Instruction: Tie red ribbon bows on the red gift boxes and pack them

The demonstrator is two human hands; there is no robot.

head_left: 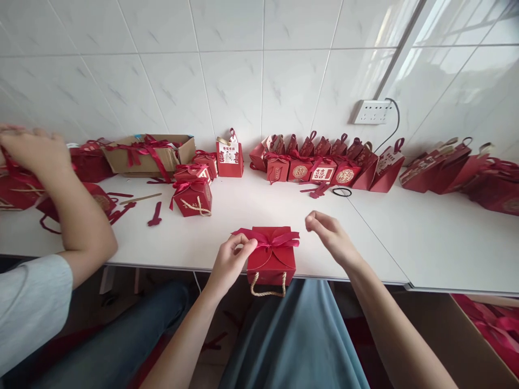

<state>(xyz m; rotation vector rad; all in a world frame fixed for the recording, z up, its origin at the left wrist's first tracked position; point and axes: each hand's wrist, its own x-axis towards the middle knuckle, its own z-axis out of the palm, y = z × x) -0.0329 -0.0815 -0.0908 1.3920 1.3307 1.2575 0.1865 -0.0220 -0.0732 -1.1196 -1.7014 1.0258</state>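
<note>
A small red gift box [271, 262] stands at the table's front edge, a twisted cord handle [267, 294] hanging down its near side. Across its top lies a red ribbon bow [278, 239]. My left hand [233, 259] is closed, thumb and forefinger pinching the bow's left end. To the right of the box, apart from it, my right hand [330, 235] hovers over the table with thumb and fingertips drawn together and nothing visible in them. Another bowed red box [193, 200] with a cord handle sits farther back on the left.
Rows of red gift boxes [300, 170] line the wall. A cardboard box [148, 156] holds ribbons at the back left. Red cut strips [154, 214] and a black ring [341, 192] lie on the white table [446, 243]. A co-worker's arm [77, 200] reaches in from the left.
</note>
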